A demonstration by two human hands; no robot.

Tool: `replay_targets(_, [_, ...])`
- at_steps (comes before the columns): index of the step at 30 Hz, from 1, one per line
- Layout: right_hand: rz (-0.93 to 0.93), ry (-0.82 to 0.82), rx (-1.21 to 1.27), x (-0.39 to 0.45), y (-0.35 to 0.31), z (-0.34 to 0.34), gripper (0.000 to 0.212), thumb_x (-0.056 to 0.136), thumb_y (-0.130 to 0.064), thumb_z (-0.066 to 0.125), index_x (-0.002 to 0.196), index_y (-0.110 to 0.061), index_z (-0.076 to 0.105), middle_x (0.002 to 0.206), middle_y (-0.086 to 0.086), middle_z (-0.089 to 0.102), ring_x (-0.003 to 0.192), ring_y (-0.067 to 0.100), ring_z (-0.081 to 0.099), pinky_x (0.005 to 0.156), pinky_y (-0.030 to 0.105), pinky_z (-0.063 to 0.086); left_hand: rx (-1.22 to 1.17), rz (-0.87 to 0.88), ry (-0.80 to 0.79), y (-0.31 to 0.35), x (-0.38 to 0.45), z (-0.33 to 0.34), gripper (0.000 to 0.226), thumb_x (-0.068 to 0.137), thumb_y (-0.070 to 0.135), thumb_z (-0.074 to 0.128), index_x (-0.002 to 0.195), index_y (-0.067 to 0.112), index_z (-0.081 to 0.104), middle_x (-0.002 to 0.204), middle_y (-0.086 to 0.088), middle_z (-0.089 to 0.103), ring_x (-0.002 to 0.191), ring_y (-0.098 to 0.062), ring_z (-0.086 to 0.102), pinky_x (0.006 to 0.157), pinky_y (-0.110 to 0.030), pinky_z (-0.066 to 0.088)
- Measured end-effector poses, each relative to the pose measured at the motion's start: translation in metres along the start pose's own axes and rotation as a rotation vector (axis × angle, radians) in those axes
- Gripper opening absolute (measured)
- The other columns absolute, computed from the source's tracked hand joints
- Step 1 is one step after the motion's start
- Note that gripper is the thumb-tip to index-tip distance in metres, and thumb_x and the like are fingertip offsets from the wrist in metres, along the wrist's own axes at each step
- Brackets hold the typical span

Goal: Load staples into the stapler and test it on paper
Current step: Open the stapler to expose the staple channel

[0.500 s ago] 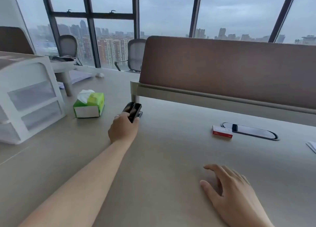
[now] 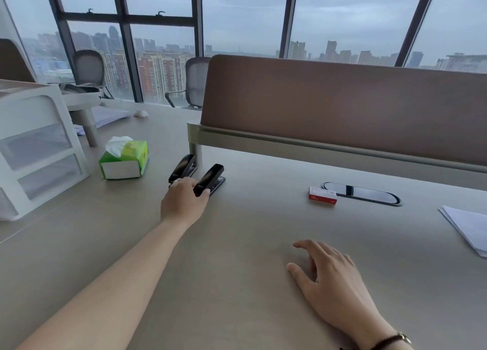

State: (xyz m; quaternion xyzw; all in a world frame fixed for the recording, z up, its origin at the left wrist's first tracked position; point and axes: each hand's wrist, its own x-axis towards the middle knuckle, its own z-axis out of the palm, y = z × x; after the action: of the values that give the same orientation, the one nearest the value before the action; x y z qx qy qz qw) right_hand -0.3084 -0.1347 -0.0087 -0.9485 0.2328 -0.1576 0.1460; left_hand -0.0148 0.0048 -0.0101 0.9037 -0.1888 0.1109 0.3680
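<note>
Two black staplers lie side by side on the desk near the divider's post. My left hand [image 2: 183, 200] grips the near end of the right stapler [image 2: 212, 177], fingers curled round it. The other stapler [image 2: 183, 167] sits just left of it, untouched. A small red and white staple box [image 2: 322, 195] lies to the right, beside the cable slot. A stack of white paper [image 2: 469, 228] lies at the desk's right edge. My right hand [image 2: 332, 278] rests flat on the desk near me, fingers relaxed, holding nothing.
A green tissue box [image 2: 123, 161] stands left of the staplers. A white drawer unit [image 2: 34, 149] fills the far left. The brown divider [image 2: 342, 107] runs along the back, with a black oval cable slot [image 2: 362, 193] before it. Office chairs stand by the windows.
My left hand has drawn the right stapler away from the other one, toward the right. My right hand stays flat on the desk.
</note>
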Motion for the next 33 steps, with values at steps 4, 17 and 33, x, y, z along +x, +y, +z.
replay_targets(4, [0.017, 0.005, 0.028, -0.001, 0.002, 0.001, 0.041, 0.09, -0.058, 0.051, 0.128, -0.042, 0.051, 0.086, -0.025, 0.04, 0.104, 0.008, 0.055, 0.096, 0.026, 0.038, -0.078, 0.113, -0.108, 0.014, -0.037, -0.003, 0.019, 0.083, 0.034, 0.071, 0.097, 0.021, 0.069, 0.082, 0.007, 0.059, 0.093, -0.022, 0.06, 0.078, -0.034, 0.052])
replay_targets(17, [0.153, -0.045, 0.229, -0.03, 0.02, -0.016, 0.029, 0.076, -0.047, 0.075, 0.097, -0.029, 0.069, 0.089, -0.011, 0.057, 0.087, 0.016, 0.057, 0.081, 0.034, 0.049, -0.3, 0.46, -0.54, 0.055, -0.158, -0.042, 0.017, 0.084, 0.012, 0.075, 0.098, 0.019, 0.072, 0.084, 0.005, 0.051, 0.066, 0.008, 0.053, 0.065, -0.002, 0.039])
replay_targets(33, [0.058, -0.229, 0.427, -0.109, 0.043, -0.053, 0.027, 0.064, -0.037, 0.086, 0.071, -0.02, 0.066, 0.084, -0.002, 0.056, 0.063, 0.004, 0.05, 0.061, 0.025, 0.039, -0.264, 0.727, -0.806, 0.091, -0.225, -0.043, 0.018, 0.077, 0.043, 0.075, 0.084, 0.043, 0.059, 0.09, 0.017, 0.059, 0.082, -0.003, 0.059, 0.07, -0.015, 0.044])
